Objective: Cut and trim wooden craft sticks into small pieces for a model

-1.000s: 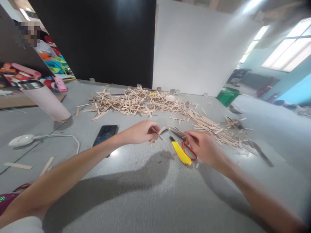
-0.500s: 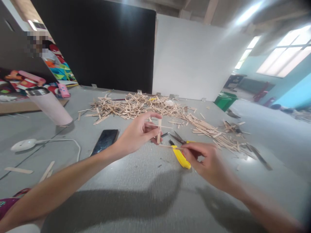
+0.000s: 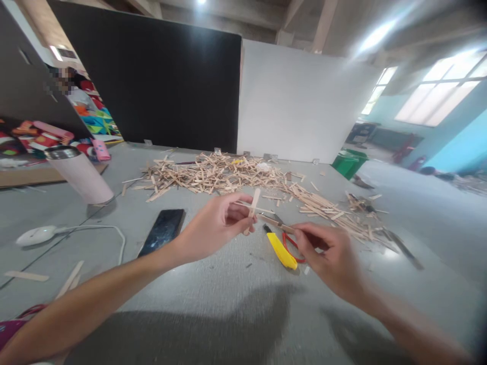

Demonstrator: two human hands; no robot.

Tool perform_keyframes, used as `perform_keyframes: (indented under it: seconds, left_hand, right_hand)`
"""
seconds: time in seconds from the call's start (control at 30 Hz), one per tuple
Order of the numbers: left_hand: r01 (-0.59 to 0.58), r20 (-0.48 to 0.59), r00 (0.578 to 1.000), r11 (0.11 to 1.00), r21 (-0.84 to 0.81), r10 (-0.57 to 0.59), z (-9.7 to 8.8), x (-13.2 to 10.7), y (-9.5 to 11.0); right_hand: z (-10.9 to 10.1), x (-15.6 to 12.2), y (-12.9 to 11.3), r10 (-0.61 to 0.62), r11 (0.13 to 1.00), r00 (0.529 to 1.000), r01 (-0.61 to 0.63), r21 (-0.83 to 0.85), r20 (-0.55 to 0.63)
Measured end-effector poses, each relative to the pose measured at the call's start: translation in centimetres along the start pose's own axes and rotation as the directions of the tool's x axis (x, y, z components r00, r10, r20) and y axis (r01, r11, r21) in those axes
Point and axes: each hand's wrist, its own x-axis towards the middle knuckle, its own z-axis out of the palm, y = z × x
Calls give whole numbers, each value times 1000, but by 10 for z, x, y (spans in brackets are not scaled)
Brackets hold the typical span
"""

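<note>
My left hand (image 3: 224, 218) pinches a flat wooden craft stick (image 3: 255, 198) held upright and slightly tilted, with a thin stick (image 3: 263, 209) crossing it; whether the two are joined I cannot tell. In the fingers of my right hand (image 3: 327, 248) is another craft stick (image 3: 272, 221), its free end pointing left, close to the crossed pair. Below the hands a yellow utility knife (image 3: 280, 250) lies on the table. Beside it are scissors with a red handle loop (image 3: 292, 248), partly hidden by my right hand.
A heap of craft sticks (image 3: 213, 172) spreads along the back, under a black panel (image 3: 152, 81) and a white panel (image 3: 292, 96). A phone (image 3: 162, 230), a white cable (image 3: 110, 226) and a pink tumbler (image 3: 81, 177) stand or lie at left. A green bin (image 3: 348, 163) is beyond the table.
The crossed sticks in my left hand have tilted to the right. My right hand has turned its stick, whose free end now sits higher, near the crossed pair.
</note>
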Motion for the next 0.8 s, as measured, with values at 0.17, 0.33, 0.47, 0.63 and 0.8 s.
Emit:
perform_keyframes:
  seconds: [0.17, 0.33, 0.47, 0.63, 0.8]
  left_hand:
    - [-7, 6, 1000, 999, 46, 7, 6, -7, 2]
    - [-59, -12, 998, 997, 56, 60, 7, -10, -2]
    - [-71, 34, 997, 993, 93, 69, 5, -7, 0]
    - [-102, 147, 985, 993, 62, 92, -1, -2, 0]
    - [-124, 212, 969, 992, -29, 127, -2, -2, -4]
  right_hand:
    - [-1, -3, -2, 24, 998, 1000, -24, 57, 0]
    - [-1, -3, -3, -47, 999, 986, 48, 2, -160]
    - [1, 0, -3, -43, 998, 986, 48, 29, -161]
    - [1, 2, -5, -59, 998, 979, 63, 17, -195]
    - [-5, 4, -13, -103, 995, 975, 101, -20, -197]
